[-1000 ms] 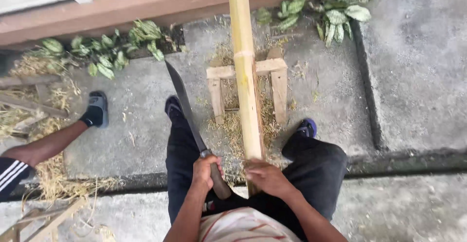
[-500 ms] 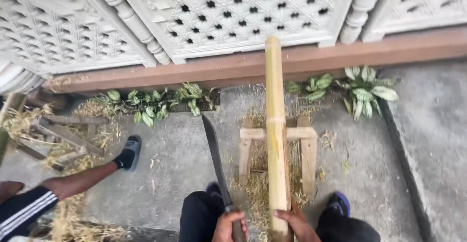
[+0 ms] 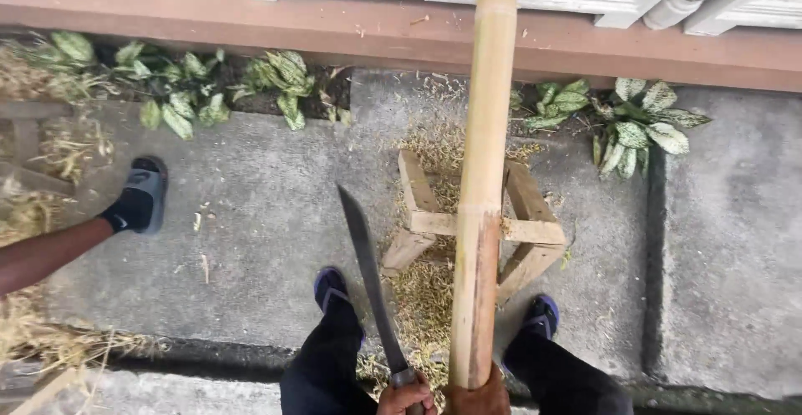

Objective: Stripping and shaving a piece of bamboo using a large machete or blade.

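1. Your right hand (image 3: 476,400) sits at the 6 o'clock edge of the view, wrapped around the lower end of a bamboo pole (image 3: 483,189); only the top of the hand shows.
2. The bamboo pole runs from your right hand up toward 12 o'clock, pale yellow-green, with one joint ring about midway along it. It passes over the wooden stand (image 3: 518,230), and its far end shows against the reddish wall ledge (image 3: 251,22).
3. Your left hand (image 3: 405,398), just beside the right one on its 9 o'clock side, is clenched on the handle of a long knife (image 3: 368,277).
4. The knife's dark blade points from your left hand toward 11 o'clock, its tip apart from the pole and over bare concrete floor (image 3: 251,215).
5. The wooden stand rests on the concrete at centre, with dry shavings (image 3: 430,298) scattered around and beneath it.
6. Your two feet, in dark shoes, stand either side of the stand's near end; the left shoe (image 3: 328,285) lies at 7 o'clock of it.
7. At 9 o'clock, another person's leg and sandalled foot (image 3: 138,198) rest on the concrete, well apart from you.
8. Leafy plants (image 3: 631,127) grow along the foot of the ledge, at 10 and 2 o'clock.
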